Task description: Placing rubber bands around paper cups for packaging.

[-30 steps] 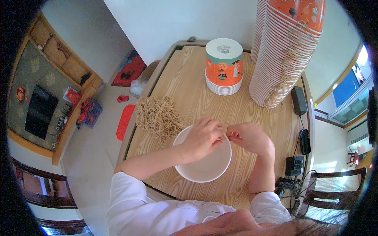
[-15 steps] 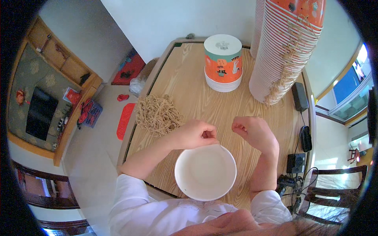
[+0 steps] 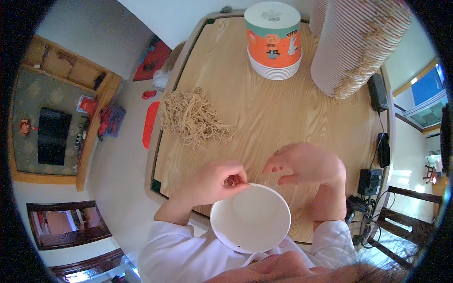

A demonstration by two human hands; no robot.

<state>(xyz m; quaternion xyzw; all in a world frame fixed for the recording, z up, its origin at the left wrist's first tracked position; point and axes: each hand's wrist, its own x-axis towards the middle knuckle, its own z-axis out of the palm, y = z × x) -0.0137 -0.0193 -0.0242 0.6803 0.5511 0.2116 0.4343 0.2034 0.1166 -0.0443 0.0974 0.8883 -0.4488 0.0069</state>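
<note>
Paper tub (image 3: 250,219) smooth (matt inside); twine (image 3: 192,118) v. rough; tbl (image 3: 283,118) wood-grained.

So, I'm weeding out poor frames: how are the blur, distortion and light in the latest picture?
Head view: the right hand looks smeared, likely by motion, while the left hand and white bucket look sharper. Head view: table edges bow, corners go black. Head view: bright glare at far right, around the window.

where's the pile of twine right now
In the head view, the tangled twine lies on the left of the table, beyond the left hand and nearer than the short orange cup stack.
</note>
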